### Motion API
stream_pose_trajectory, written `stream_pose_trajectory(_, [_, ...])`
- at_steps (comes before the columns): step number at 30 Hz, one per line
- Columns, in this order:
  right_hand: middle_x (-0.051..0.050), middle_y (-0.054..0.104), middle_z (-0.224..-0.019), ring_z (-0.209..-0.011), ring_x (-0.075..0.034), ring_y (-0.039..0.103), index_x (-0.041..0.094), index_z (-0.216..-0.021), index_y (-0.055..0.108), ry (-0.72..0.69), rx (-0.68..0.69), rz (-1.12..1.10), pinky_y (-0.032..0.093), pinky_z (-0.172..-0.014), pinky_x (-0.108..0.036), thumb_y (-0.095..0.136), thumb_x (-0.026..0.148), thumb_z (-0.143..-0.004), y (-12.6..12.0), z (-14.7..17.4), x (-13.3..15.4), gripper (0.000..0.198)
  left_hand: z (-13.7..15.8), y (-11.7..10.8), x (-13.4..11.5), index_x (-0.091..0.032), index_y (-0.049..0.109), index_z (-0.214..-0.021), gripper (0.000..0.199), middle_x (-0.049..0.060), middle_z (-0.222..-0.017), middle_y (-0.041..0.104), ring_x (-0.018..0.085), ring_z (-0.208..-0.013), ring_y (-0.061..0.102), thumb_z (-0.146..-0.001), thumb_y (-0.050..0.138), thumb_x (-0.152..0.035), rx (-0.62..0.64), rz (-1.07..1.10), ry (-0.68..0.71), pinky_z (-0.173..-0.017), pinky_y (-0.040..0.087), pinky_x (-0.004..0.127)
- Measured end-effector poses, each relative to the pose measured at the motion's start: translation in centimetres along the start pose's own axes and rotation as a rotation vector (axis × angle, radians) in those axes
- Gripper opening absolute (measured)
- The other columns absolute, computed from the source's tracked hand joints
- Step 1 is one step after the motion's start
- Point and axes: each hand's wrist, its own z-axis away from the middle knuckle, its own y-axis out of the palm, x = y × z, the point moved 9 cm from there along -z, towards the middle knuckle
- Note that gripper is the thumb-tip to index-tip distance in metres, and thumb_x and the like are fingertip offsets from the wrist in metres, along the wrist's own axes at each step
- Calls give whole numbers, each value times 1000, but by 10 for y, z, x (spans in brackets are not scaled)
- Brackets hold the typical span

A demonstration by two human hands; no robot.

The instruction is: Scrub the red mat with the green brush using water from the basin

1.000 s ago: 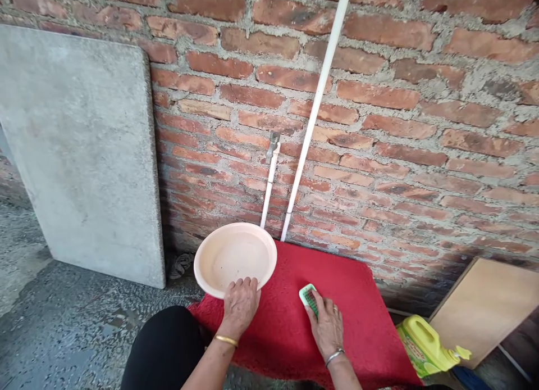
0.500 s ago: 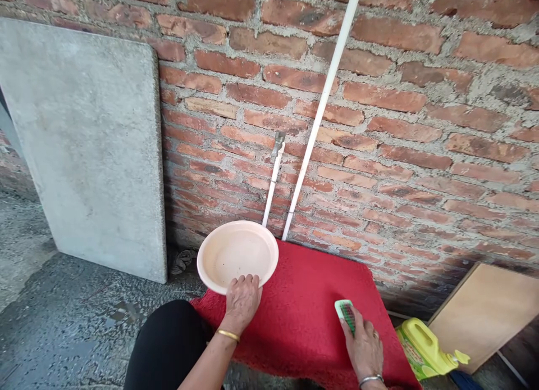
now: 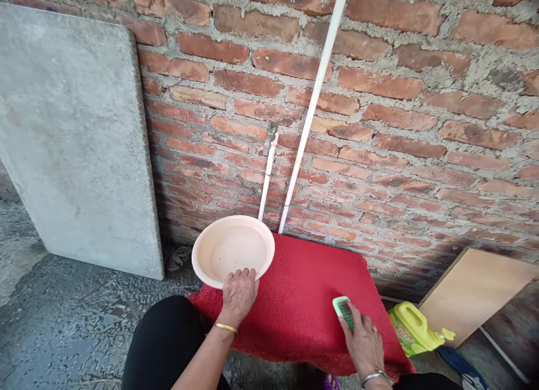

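Note:
My left hand (image 3: 239, 293) is closed over the near rim of a pale pink basin (image 3: 223, 241), fingers inside and a gold bangle at the wrist. The basin is tilted, with its open side showing, at the left end of a red cloth (image 3: 290, 305). My right hand (image 3: 364, 345), wearing a ring and a silver bangle, grips a green and white scrub brush (image 3: 342, 305) over the right part of the cloth. The brush's lower end is hidden by my fingers.
A grey slab (image 3: 80, 137) leans on the brick wall (image 3: 379, 120) at left, above wet floor (image 3: 88, 322). A tap (image 3: 270, 136) and a white pipe (image 3: 314, 103) stand behind the cloth. At right are a yellow jug (image 3: 416, 325) and a wooden board (image 3: 471, 294).
The camera view has shifted a little, so most things sit slightly higher and further left. Both hands keep their hold on the basin and the brush.

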Motion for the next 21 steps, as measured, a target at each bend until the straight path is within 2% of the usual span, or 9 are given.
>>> stream_pose_trajectory(2, [-15, 67, -96, -83, -31, 65, 19, -133, 61, 14, -29, -38, 50, -76, -45, 28, 51, -98, -3, 11, -17, 57, 0, -1, 0, -19, 68, -94, 19, 8, -87, 70, 27, -86, 63, -93, 50, -24, 7, 3, 0, -80, 40, 40])
stream_pose_trajectory(4, [-14, 67, -95, -82, -30, 65, 21, -130, 62, -12, -73, -111, 51, -78, -46, 25, 56, -98, -7, 24, -18, 61, 0, -2, 0, -19, 69, -94, 20, 9, -88, 70, 27, -87, 63, -93, 49, -23, 12, 3, 3, -80, 40, 40])
stream_pose_trajectory(6, [-13, 67, -100, -86, -29, 64, 24, -129, 62, -70, -108, -194, 51, -81, -46, 26, 59, -97, -10, 36, -3, 60, 1, -3, 1, -19, 69, -94, 21, 9, -88, 70, 26, -87, 64, -94, 48, -23, 13, 4, 4, -80, 41, 40])
stream_pose_trajectory(9, [-10, 68, -107, -91, -27, 64, 31, -130, 62, -158, -127, -294, 51, -85, -43, 34, 61, -96, -12, 47, 34, 53, 1, -4, 1, -19, 69, -94, 21, 9, -88, 70, 26, -87, 64, -93, 49, -23, 3, 8, 2, -79, 40, 39])
stream_pose_trajectory(11, [-8, 68, -106, -91, -26, 64, 34, -130, 62, -205, -117, -310, 51, -84, -42, 37, 60, -96, -11, 49, 55, 49, 1, -4, 1, -19, 69, -94, 20, 9, -88, 70, 26, -87, 64, -93, 50, -23, 1, 5, 3, -79, 40, 39])
stream_pose_trajectory(13, [-7, 68, -107, -91, -25, 64, 35, -131, 62, -229, -108, -283, 51, -85, -41, 37, 59, -97, -9, 49, 64, 49, 0, -4, 1, -19, 69, -94, 19, 9, -88, 70, 27, -87, 64, -93, 50, -23, 6, 2, 2, -79, 39, 39])
stream_pose_trajectory(15, [-9, 68, -105, -90, -26, 63, 32, -131, 62, -208, -114, -219, 50, -86, -42, 33, 59, -98, -9, 46, 55, 52, 0, -4, 0, -19, 69, -93, 19, 9, -88, 70, 28, -87, 64, -93, 50, -23, 11, 5, -1, -79, 38, 39])
stream_pose_trajectory(19, [-12, 66, -94, -82, -28, 62, 22, -129, 65, -101, -145, -81, 49, -79, -43, 20, 63, -98, -14, 36, 17, 68, -1, -3, 0, -19, 69, -94, 20, 9, -88, 70, 28, -87, 63, -93, 50, -24, 18, 16, -6, -79, 38, 39])
stream_pose_trajectory(21, [-12, 65, -92, -81, -28, 62, 21, -128, 65, -91, -159, -68, 49, -78, -43, 17, 65, -97, -17, 35, 11, 71, -1, -3, 0, -18, 69, -94, 20, 9, -87, 69, 28, -87, 63, -94, 49, -23, 22, 19, -7, -79, 37, 39])
